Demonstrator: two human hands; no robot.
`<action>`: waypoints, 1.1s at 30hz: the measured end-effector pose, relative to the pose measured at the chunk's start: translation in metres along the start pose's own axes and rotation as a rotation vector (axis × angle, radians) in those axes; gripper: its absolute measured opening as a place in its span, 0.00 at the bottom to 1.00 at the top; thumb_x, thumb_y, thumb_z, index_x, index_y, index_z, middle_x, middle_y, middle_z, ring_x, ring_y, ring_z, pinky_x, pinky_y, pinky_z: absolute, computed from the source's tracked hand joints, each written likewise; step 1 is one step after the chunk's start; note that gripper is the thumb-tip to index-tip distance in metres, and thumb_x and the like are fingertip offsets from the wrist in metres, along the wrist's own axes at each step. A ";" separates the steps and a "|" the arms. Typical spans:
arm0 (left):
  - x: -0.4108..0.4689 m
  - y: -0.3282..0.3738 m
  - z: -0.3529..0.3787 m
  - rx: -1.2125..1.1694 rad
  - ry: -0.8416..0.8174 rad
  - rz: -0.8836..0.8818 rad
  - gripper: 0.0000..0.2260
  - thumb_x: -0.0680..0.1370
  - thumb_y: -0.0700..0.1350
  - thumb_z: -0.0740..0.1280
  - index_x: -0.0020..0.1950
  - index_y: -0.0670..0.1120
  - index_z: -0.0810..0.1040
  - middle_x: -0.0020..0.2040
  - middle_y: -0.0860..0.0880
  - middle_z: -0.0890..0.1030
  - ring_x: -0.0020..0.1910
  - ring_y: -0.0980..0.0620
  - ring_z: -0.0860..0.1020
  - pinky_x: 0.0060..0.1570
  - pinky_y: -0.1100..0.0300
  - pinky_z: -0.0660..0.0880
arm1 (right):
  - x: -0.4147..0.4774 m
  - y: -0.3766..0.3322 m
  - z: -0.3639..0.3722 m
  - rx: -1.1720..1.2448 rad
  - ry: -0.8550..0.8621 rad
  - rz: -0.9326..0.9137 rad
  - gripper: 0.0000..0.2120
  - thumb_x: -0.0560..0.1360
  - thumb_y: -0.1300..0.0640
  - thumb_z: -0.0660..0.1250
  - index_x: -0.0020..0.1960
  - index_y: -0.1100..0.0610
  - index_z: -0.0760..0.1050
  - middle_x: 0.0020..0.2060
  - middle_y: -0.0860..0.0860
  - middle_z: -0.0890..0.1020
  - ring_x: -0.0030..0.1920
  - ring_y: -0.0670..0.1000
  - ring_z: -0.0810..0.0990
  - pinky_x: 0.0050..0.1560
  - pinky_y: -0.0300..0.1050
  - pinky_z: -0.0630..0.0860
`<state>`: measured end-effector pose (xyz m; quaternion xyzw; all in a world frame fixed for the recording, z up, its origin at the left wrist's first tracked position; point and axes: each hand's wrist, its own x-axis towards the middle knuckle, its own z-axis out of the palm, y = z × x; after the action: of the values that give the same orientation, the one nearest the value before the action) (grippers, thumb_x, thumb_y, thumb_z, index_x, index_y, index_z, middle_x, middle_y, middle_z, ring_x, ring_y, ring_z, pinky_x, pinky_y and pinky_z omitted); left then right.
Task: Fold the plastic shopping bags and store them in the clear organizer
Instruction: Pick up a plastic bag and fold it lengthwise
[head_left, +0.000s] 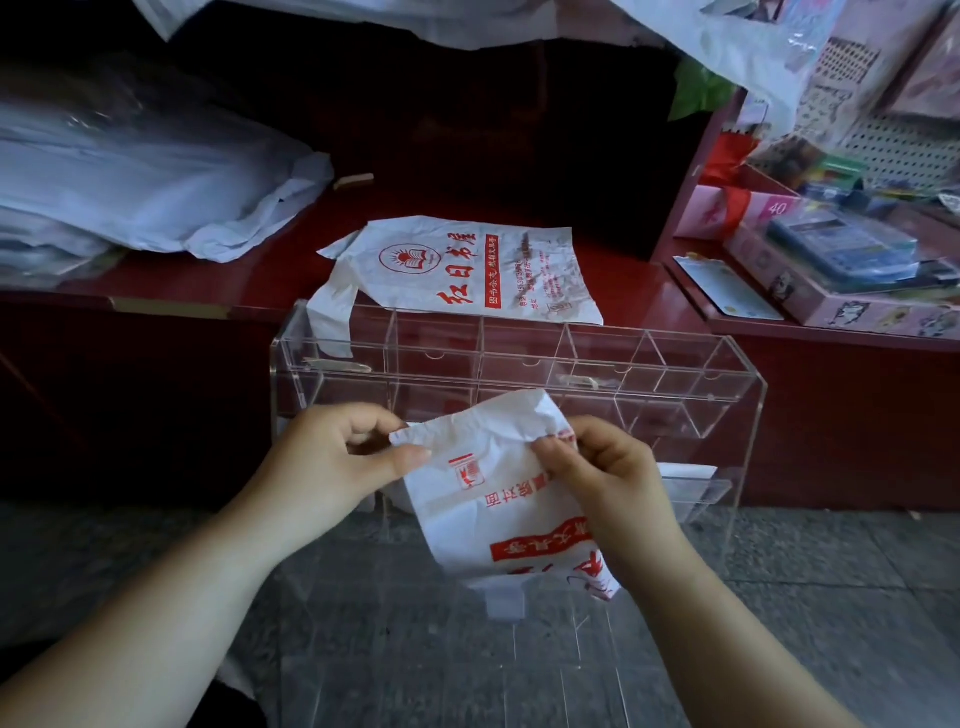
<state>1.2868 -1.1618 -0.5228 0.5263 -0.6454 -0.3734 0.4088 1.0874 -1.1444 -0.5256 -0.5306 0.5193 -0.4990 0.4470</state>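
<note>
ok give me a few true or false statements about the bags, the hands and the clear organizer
1. Both hands hold the same white bag. True: the left hand and right hand pinch its top edge.
2. A second printed bag lies flat on the red counter. True.
3. The clear organizer is full of folded bags. False: its compartments look empty.
4. The print on the bags is blue. False: it is red.
5. The held bag rests on the counter. False: it hangs in front of the organizer.
</note>
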 end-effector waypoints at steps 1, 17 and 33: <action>0.001 -0.001 0.000 -0.018 0.015 -0.006 0.10 0.68 0.38 0.73 0.33 0.53 0.81 0.34 0.53 0.83 0.32 0.54 0.80 0.36 0.62 0.74 | 0.000 -0.001 -0.001 0.021 0.006 -0.006 0.17 0.73 0.64 0.66 0.30 0.47 0.80 0.25 0.45 0.79 0.29 0.42 0.76 0.32 0.36 0.73; 0.002 0.004 0.006 -0.109 0.021 -0.030 0.14 0.68 0.41 0.72 0.24 0.54 0.79 0.24 0.55 0.77 0.25 0.63 0.73 0.28 0.73 0.67 | 0.002 -0.004 -0.008 0.107 0.009 -0.024 0.18 0.72 0.64 0.65 0.30 0.47 0.81 0.28 0.46 0.82 0.31 0.42 0.79 0.34 0.36 0.77; -0.004 0.032 0.011 0.010 -0.008 0.203 0.15 0.68 0.39 0.72 0.31 0.60 0.81 0.35 0.64 0.82 0.39 0.64 0.80 0.40 0.70 0.75 | -0.002 -0.023 -0.031 -0.073 -0.296 -0.379 0.23 0.63 0.39 0.72 0.58 0.39 0.75 0.63 0.45 0.73 0.60 0.46 0.75 0.56 0.43 0.75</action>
<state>1.2649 -1.1519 -0.4986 0.4587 -0.6990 -0.3289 0.4391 1.0588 -1.1399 -0.4995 -0.7016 0.3570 -0.4718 0.3972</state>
